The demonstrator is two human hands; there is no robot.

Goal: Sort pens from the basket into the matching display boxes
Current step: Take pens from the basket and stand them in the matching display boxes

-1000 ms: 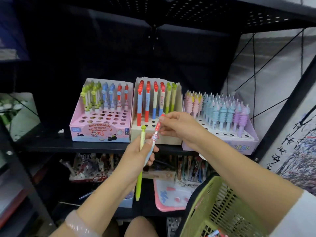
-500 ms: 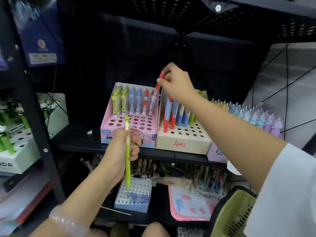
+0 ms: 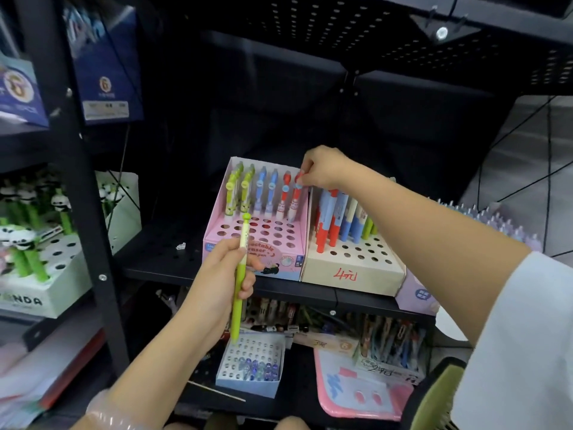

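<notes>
My left hand (image 3: 221, 276) grips a lime-green pen (image 3: 240, 274) held upright in front of the pink display box (image 3: 279, 240). My right hand (image 3: 322, 169) reaches over the back row of that box and pinches the red top of a red-capped white pen (image 3: 294, 200), which stands in the rightmost hole beside another red one. Green and blue pens fill the same back row. To the right stands a beige display box (image 3: 350, 268) marked in red, holding red, blue and green pens. A corner of the green basket (image 3: 434, 401) shows at the lower right.
A lilac box (image 3: 418, 294) of pastel pens sits right of the beige one. On the left shelf stands a white box of panda pens (image 3: 37, 243). The lower shelf holds a small blue box (image 3: 251, 364), a pink tray (image 3: 362, 386) and more pens. Black shelf posts frame the bay.
My right hand has carried the red-capped pen down from above the boxes into the pink box's back row. My left hand with the green pen has barely moved; the view shifted left.
</notes>
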